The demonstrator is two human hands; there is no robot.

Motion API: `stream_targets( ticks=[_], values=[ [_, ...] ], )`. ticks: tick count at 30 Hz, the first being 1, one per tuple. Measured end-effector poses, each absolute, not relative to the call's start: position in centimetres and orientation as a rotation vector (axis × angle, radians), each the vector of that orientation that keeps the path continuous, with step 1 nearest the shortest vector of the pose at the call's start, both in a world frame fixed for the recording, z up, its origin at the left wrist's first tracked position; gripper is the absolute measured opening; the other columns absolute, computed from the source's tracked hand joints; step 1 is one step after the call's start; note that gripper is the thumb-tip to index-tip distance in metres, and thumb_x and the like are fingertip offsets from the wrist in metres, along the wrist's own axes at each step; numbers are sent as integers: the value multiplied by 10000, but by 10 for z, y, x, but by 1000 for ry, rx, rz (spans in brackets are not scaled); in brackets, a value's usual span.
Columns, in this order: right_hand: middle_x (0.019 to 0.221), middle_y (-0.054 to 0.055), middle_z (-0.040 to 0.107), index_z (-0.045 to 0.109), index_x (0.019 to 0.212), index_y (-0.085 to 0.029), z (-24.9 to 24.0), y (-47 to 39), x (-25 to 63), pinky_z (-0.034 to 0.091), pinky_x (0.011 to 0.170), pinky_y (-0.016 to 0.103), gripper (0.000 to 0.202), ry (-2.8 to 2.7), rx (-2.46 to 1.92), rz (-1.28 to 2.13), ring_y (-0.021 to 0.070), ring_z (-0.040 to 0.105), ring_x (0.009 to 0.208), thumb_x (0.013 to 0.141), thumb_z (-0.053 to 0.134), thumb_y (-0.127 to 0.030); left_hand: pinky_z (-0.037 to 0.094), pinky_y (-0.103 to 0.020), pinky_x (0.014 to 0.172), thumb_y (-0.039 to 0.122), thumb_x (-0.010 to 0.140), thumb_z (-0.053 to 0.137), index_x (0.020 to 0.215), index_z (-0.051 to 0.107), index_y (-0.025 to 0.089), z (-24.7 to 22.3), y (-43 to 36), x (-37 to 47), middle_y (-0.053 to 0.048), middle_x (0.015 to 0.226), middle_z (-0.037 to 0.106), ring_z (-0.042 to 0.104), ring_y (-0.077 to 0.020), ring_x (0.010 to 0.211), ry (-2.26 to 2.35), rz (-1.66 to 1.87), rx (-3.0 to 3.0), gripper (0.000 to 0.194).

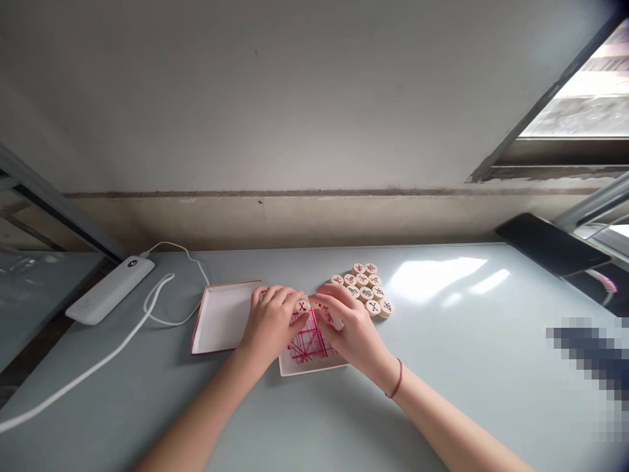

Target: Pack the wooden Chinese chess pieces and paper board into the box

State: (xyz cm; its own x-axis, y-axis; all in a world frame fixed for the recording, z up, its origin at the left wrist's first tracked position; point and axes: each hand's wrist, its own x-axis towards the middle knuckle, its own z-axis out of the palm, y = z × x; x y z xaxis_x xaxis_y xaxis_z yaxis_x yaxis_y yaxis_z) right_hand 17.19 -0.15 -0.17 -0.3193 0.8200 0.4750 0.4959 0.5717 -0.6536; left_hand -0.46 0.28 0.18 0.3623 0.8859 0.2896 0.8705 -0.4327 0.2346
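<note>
A shallow white box [314, 370] lies before me, with a sheet of red grid lines [307, 344] in it, like a folded Chinese chess board. Over its far part, my left hand [275, 318] curls its fingers and thumb around a round wooden Chinese chess piece [302, 306] with a red character. My right hand [346, 319] closes thumb and fingers on another piece [318, 304], mostly covered by the fingers. Just beyond the right hand, several more pieces [362, 280] stand grouped on the table, some stacked, faces up with red or dark characters.
A white box lid [228, 314] with red edges lies left of my left hand. Farther left are a white power bank [111, 290] and a looping white cable [122, 344]. A dark phone-like slab [533, 241] rests at the back right. The wall [295, 223] borders the grey table [442, 367].
</note>
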Motion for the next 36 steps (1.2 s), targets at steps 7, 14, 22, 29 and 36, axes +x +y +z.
stream_targets(
  ticks=[7,14,22,29,36],
  values=[
    [1085,71,635,601,1033,-216,-5,5,163,493,828,337,231,-2187,-1081,351,197,581,958,891,452,-113,380,-439,904,294,802,591,1209,552,230,3,1,-16,-74,1183,639,518,-283,1120,1675,538,2528,414],
    [1005,86,632,583,1053,-189,-6,3,161,454,764,357,221,-2340,-1212,145,221,517,863,875,476,-114,398,-430,858,277,806,592,1218,551,246,0,-2,-22,-64,1192,636,510,-293,1112,1739,516,2481,414],
    [774,51,643,562,965,-194,-8,2,152,408,680,304,166,-2362,-1324,164,208,516,752,862,470,-104,387,-411,818,239,827,555,1182,561,241,-2,-3,-21,-56,1129,667,555,-266,1047,1701,510,2429,355],
    [910,60,677,569,1012,-199,-4,1,150,434,711,299,236,-2317,-1301,256,209,561,837,823,485,-86,381,-394,814,221,821,552,1129,579,247,-3,-4,-20,-46,1104,673,573,-250,1021,1703,503,2402,310],
    [976,83,678,642,994,-176,23,51,204,437,682,281,242,-2005,-1792,167,207,615,837,857,448,-224,386,-382,812,253,840,531,1133,594,245,-5,-3,-21,-58,1090,676,575,-241,1001,1687,524,2433,300]
  ],
)
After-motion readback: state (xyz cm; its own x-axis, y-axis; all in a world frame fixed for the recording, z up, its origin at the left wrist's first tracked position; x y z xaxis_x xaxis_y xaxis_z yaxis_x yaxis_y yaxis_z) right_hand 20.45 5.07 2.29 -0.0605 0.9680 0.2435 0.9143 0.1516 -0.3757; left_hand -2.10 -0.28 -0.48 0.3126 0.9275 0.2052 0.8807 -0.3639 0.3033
